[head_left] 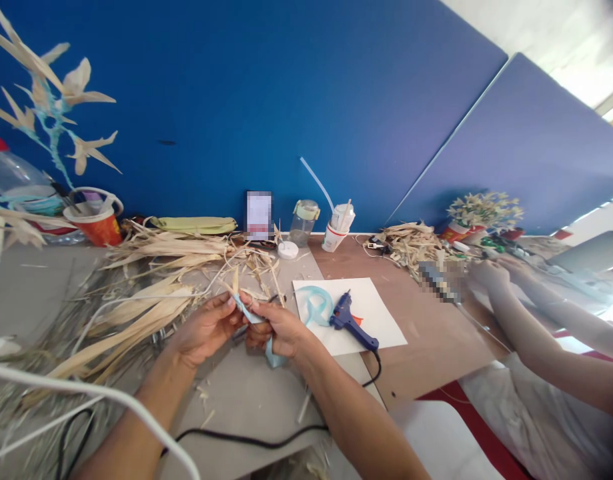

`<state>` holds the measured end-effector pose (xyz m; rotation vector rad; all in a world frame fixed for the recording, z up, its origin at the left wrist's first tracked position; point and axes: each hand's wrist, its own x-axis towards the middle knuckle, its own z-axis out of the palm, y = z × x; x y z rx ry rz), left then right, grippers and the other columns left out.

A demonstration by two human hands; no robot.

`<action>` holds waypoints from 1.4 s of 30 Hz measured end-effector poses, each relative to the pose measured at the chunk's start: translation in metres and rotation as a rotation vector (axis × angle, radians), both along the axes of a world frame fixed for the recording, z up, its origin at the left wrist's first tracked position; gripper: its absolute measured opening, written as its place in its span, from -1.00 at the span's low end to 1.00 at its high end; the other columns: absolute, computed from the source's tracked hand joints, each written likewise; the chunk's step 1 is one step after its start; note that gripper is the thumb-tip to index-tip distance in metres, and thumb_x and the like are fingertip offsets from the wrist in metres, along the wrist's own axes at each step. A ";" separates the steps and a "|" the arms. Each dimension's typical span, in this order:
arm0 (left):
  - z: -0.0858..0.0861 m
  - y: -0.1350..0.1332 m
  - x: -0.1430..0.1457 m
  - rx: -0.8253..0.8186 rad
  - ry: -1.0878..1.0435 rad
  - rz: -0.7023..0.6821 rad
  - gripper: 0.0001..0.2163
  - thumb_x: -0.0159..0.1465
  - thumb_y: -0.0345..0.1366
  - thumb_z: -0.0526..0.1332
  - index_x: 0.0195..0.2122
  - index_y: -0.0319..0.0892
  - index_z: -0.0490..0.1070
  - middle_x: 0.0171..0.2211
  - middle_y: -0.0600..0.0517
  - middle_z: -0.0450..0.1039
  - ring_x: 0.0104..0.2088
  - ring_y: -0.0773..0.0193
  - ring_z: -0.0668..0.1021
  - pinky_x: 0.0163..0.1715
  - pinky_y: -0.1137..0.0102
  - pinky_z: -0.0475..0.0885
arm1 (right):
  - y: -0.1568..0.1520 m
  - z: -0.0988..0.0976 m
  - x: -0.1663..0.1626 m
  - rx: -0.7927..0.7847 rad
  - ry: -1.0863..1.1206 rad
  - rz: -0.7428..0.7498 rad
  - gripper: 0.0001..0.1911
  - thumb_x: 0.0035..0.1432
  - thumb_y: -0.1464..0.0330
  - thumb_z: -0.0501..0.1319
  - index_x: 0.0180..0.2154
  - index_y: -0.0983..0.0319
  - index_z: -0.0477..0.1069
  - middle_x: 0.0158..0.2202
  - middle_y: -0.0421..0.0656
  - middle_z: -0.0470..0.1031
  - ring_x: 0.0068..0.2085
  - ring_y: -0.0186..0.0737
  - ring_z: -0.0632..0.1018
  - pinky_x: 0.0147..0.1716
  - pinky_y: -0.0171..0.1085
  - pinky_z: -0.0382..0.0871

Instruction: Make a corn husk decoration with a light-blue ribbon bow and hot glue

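So both hands were pinched together in the middle of the frame. The left hand gripped the base of a thin husk sliver. The right hand was closed on a pale blue ribbon, whose loose end dangled below the fingers. Looked like early days to me: only a short bit seemed wrapped. A big heap of dry, papery husks sat unused left of centre. The glue gun lay untouched on a white sheet just right of the hands, beside a loose coil of the same blue stuff. In the upper left was a finished-looking branch with pointy husk petals and blue wrapping.
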<state>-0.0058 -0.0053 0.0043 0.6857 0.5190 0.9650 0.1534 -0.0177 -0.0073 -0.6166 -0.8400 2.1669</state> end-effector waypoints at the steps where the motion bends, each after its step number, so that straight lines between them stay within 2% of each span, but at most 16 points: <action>1: 0.000 0.000 0.000 0.004 -0.004 -0.015 -0.78 -0.03 -0.30 0.47 -0.38 -0.28 0.59 -0.61 0.09 0.34 -0.55 0.43 0.37 -0.45 0.51 0.41 | 0.000 0.000 0.000 -0.003 0.004 0.006 -0.67 0.02 0.13 0.32 -0.46 0.26 0.36 -0.80 -0.47 0.00 -0.71 -0.50 -0.02 -0.58 -0.38 0.01; 8: -0.005 0.000 0.000 -0.007 0.001 -0.019 -0.86 -0.06 -0.33 0.48 -0.52 -0.25 0.57 -0.63 0.06 0.36 -0.55 0.40 0.37 -0.48 0.50 0.38 | -0.002 0.002 0.001 -0.001 -0.005 0.078 -0.76 0.08 0.22 0.29 -0.42 0.27 0.37 -0.76 -0.44 0.06 -0.69 -0.48 0.06 -0.50 -0.35 0.10; 13: -0.005 -0.002 0.003 0.005 0.040 -0.004 -0.83 -0.03 -0.32 0.46 -0.41 -0.24 0.59 -0.56 0.04 0.42 -0.53 0.39 0.38 -0.47 0.48 0.38 | -0.003 0.007 0.003 -0.013 0.001 0.096 -0.74 0.10 0.21 0.28 -0.44 0.27 0.36 -0.75 -0.45 0.03 -0.68 -0.49 0.03 -0.49 -0.37 0.10; 18: -0.002 -0.003 0.003 0.043 0.074 -0.019 -0.81 0.03 -0.25 0.43 -0.37 -0.23 0.57 -0.64 0.09 0.31 -0.55 0.39 0.36 -0.48 0.49 0.37 | -0.002 0.006 0.003 0.040 -0.029 0.077 -0.65 0.02 0.11 0.31 -0.44 0.29 0.42 -0.74 -0.43 0.03 -0.67 -0.50 0.02 -0.56 -0.39 0.04; 21: 0.000 -0.003 0.003 0.058 0.094 0.014 -0.82 0.05 -0.23 0.41 -0.38 -0.23 0.56 -0.60 0.08 0.33 -0.56 0.39 0.34 -0.50 0.49 0.37 | -0.003 0.006 0.002 0.131 -0.132 -0.006 -0.57 -0.10 0.04 0.38 -0.45 0.29 0.44 -0.68 -0.37 0.16 -0.63 -0.48 0.13 -0.59 -0.39 0.01; 23: 0.002 -0.002 0.003 0.055 0.100 0.039 -0.81 0.04 -0.22 0.41 -0.39 -0.22 0.55 -0.58 0.08 0.33 -0.56 0.38 0.34 -0.52 0.47 0.37 | -0.004 0.008 0.002 0.230 -0.241 -0.055 -0.53 -0.13 -0.01 0.37 -0.44 0.28 0.45 -0.59 -0.29 0.29 -0.56 -0.43 0.27 -0.54 -0.37 0.12; 25: 0.003 -0.002 0.004 0.049 0.106 0.086 -0.81 0.03 -0.22 0.42 -0.40 -0.22 0.54 -0.59 0.09 0.30 -0.56 0.38 0.34 -0.52 0.47 0.37 | -0.005 0.010 0.002 0.363 -0.389 -0.104 -0.52 -0.06 -0.04 0.32 -0.41 0.27 0.46 -0.50 -0.23 0.38 -0.46 -0.36 0.38 -0.42 -0.33 0.25; 27: 0.004 -0.001 0.004 0.047 0.110 0.187 -0.80 0.01 -0.24 0.44 -0.43 -0.24 0.54 -0.56 0.09 0.32 -0.55 0.41 0.32 -0.53 0.51 0.34 | -0.008 0.013 0.002 0.525 -0.570 -0.230 -0.56 0.00 -0.01 0.28 -0.31 0.25 0.46 -0.37 -0.18 0.44 -0.34 -0.27 0.44 -0.29 -0.26 0.32; 29: 0.004 0.001 0.005 0.051 0.115 0.310 -0.79 -0.03 -0.25 0.46 -0.44 -0.24 0.53 -0.49 0.08 0.38 -0.54 0.46 0.29 -0.54 0.55 0.31 | -0.010 0.014 0.001 0.698 -0.753 -0.433 -0.55 -0.02 0.07 0.32 -0.17 0.24 0.43 -0.21 -0.11 0.45 -0.19 -0.18 0.45 -0.15 -0.17 0.34; 31: 0.004 0.002 0.006 0.067 0.128 0.391 -0.78 -0.04 -0.24 0.47 -0.44 -0.23 0.53 -0.45 0.08 0.40 -0.54 0.48 0.28 -0.55 0.57 0.28 | -0.012 0.011 -0.003 0.816 -0.877 -0.580 -0.42 -0.11 0.17 0.39 -0.05 0.24 0.36 -0.08 -0.05 0.41 -0.07 -0.10 0.44 -0.04 -0.10 0.32; 32: 0.004 0.003 0.006 0.078 0.135 0.415 -0.78 -0.04 -0.23 0.46 -0.44 -0.22 0.53 -0.46 0.09 0.40 -0.54 0.48 0.29 -0.55 0.58 0.27 | -0.012 0.009 -0.005 0.835 -0.902 -0.601 -0.37 -0.14 0.21 0.41 -0.01 0.24 0.33 -0.07 -0.04 0.40 -0.05 -0.08 0.44 -0.01 -0.08 0.31; 34: 0.004 0.003 0.008 0.100 0.145 0.444 -0.78 -0.04 -0.23 0.46 -0.43 -0.22 0.53 -0.47 0.09 0.39 -0.53 0.47 0.30 -0.55 0.57 0.26 | -0.012 0.003 -0.010 0.769 -0.857 -0.575 -0.35 -0.12 0.28 0.39 0.03 0.23 0.26 -0.16 -0.10 0.44 -0.12 -0.13 0.48 -0.07 -0.10 0.35; 36: 0.004 0.002 0.009 0.105 0.144 0.458 -0.79 -0.03 -0.24 0.45 -0.43 -0.21 0.51 -0.45 0.08 0.41 -0.53 0.46 0.31 -0.54 0.56 0.27 | -0.011 0.000 -0.013 0.569 -0.685 -0.498 -0.35 -0.09 0.33 0.36 0.05 0.21 0.20 -0.36 -0.23 0.44 -0.31 -0.22 0.51 -0.25 -0.18 0.39; 38: 0.006 0.000 0.009 0.103 0.137 0.441 -0.80 0.00 -0.25 0.44 -0.42 -0.21 0.50 -0.43 0.07 0.44 -0.53 0.46 0.31 -0.52 0.55 0.30 | -0.009 0.001 -0.012 0.324 -0.436 -0.367 -0.36 -0.08 0.34 0.35 0.03 0.20 0.16 -0.51 -0.34 0.39 -0.51 -0.31 0.45 -0.42 -0.27 0.36; 40: 0.008 -0.001 0.008 0.107 0.115 0.406 -0.81 0.03 -0.25 0.42 -0.39 -0.20 0.49 -0.41 0.06 0.45 -0.53 0.45 0.30 -0.52 0.53 0.30 | -0.008 0.006 -0.008 0.134 -0.223 -0.203 -0.35 -0.11 0.31 0.38 0.00 0.20 0.15 -0.51 -0.34 0.44 -0.65 -0.43 0.34 -0.51 -0.31 0.32; 42: 0.008 0.000 0.007 0.120 0.097 0.397 -0.81 0.04 -0.26 0.41 -0.36 -0.19 0.48 -0.40 0.07 0.45 -0.54 0.46 0.29 -0.53 0.52 0.28 | -0.008 0.012 -0.002 0.053 -0.153 -0.083 -0.31 -0.13 0.27 0.41 0.01 0.19 0.13 -0.38 -0.27 0.51 -0.70 -0.53 0.23 -0.55 -0.33 0.32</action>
